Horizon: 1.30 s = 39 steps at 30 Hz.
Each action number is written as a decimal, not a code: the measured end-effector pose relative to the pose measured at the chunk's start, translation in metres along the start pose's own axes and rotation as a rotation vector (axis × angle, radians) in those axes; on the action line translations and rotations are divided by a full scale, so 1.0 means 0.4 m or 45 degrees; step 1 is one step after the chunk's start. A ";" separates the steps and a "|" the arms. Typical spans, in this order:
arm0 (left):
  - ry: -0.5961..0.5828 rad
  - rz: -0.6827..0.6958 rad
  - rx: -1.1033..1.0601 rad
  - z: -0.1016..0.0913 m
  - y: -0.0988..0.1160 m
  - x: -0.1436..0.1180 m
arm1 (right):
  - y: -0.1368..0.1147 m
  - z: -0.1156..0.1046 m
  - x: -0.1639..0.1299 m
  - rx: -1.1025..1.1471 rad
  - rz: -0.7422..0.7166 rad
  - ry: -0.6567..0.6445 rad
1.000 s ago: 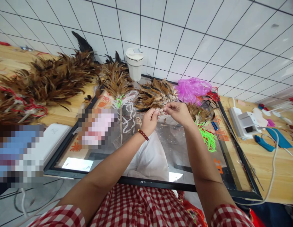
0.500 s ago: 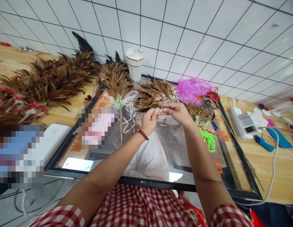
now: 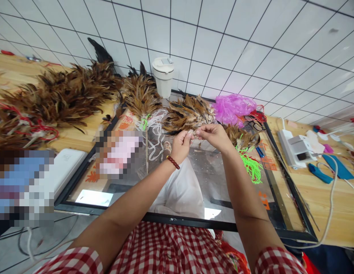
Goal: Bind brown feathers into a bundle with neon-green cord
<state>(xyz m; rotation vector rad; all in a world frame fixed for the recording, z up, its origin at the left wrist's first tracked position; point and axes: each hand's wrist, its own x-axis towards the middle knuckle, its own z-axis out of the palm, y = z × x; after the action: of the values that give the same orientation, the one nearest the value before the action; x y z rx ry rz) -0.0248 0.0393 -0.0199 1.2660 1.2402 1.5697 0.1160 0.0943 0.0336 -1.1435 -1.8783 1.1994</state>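
My left hand (image 3: pixel 181 145) and my right hand (image 3: pixel 214 136) meet fingertip to fingertip over a glass panel (image 3: pixel 217 182) in a black frame. Both pinch the stem end of a small bunch of brown feathers (image 3: pixel 187 113) that fans away toward the wall. A red bead bracelet (image 3: pixel 173 162) circles my left wrist. What exactly sits between the fingertips is too small to make out.
A feather duster (image 3: pixel 140 98) with a green tie lies left of the hands, and a big heap of brown feathers (image 3: pixel 59 95) covers the wooden table. A white cup (image 3: pixel 163 76), pink plastic strands (image 3: pixel 231 108), green cord (image 3: pixel 249 165), a power strip (image 3: pixel 291 148) and blue scissors (image 3: pixel 319 173) lie around.
My right hand has shifted slightly left, closer to my left hand; otherwise the scene is unchanged.
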 end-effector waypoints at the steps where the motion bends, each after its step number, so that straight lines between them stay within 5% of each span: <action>1: -0.002 -0.006 0.000 0.000 0.001 0.000 | -0.003 0.001 0.000 0.021 0.009 0.003; 14: -0.011 0.014 -0.004 0.000 -0.008 0.000 | -0.002 0.013 0.008 0.099 0.035 0.047; 19: 0.043 0.046 -0.050 0.004 -0.007 0.004 | -0.024 -0.047 -0.014 -0.121 -0.122 0.058; 23: 0.061 0.014 -0.074 0.006 -0.002 0.005 | -0.070 -0.110 -0.052 -0.161 -0.192 -0.333; 26: -0.019 -0.094 -0.119 0.008 0.003 0.003 | -0.092 -0.096 -0.058 -0.336 -0.358 -0.467; 32: -0.149 -0.186 -0.284 0.012 0.005 -0.001 | -0.060 -0.013 -0.023 -0.671 -0.624 -0.230; 39: -0.157 -0.233 -0.377 0.011 0.001 -0.003 | -0.036 -0.015 -0.017 -0.827 -0.655 -0.080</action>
<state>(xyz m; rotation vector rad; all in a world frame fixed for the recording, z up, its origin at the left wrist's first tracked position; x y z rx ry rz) -0.0202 0.0392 -0.0196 1.0140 0.9754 1.4571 0.1193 0.0876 0.0487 -0.8302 -2.4970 0.3459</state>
